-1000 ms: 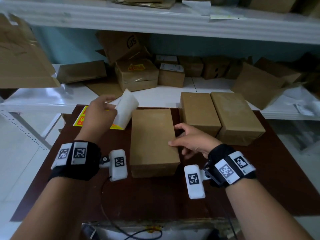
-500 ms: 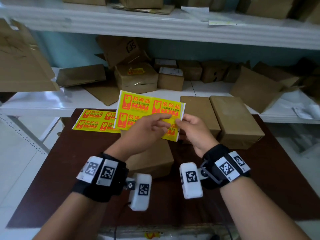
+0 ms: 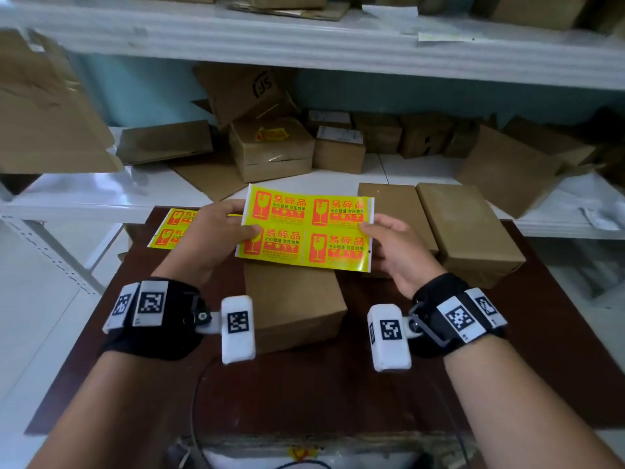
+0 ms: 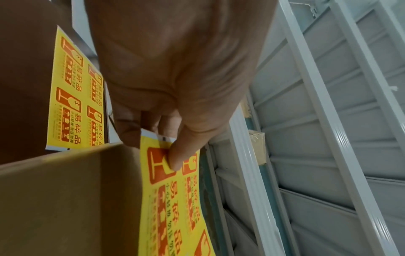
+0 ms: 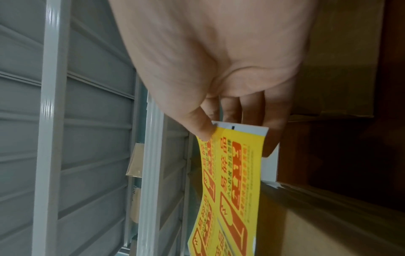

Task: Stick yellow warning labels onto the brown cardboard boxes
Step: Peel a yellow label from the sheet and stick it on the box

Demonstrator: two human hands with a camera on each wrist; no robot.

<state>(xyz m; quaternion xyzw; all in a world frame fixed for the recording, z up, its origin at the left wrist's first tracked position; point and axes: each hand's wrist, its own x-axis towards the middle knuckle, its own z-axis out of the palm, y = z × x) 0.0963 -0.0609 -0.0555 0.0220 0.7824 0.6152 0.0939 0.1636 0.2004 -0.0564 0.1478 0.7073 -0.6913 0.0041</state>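
Note:
A yellow label sheet (image 3: 306, 230) with several red-printed warning labels hangs flat in the air between both hands. My left hand (image 3: 216, 236) pinches its left edge, thumb on the printed face (image 4: 175, 155). My right hand (image 3: 394, 252) pinches the right edge, thumb on top (image 5: 202, 130). Under the sheet a brown cardboard box (image 3: 294, 302) lies on the dark brown table (image 3: 304, 394); its far part is hidden by the sheet. Two more brown boxes (image 3: 466, 228) stand side by side at the table's back right.
A second yellow label sheet (image 3: 174, 228) lies on the table's back left corner. Behind the table a white shelf (image 3: 101, 198) carries many cardboard boxes, one with a yellow label (image 3: 270, 133). Another shelf board (image 3: 304, 42) runs overhead.
My left hand lifted the sheet from the table's left and turned its printed face up. My right hand left the near box and took the sheet's right edge; the hands have spread apart.

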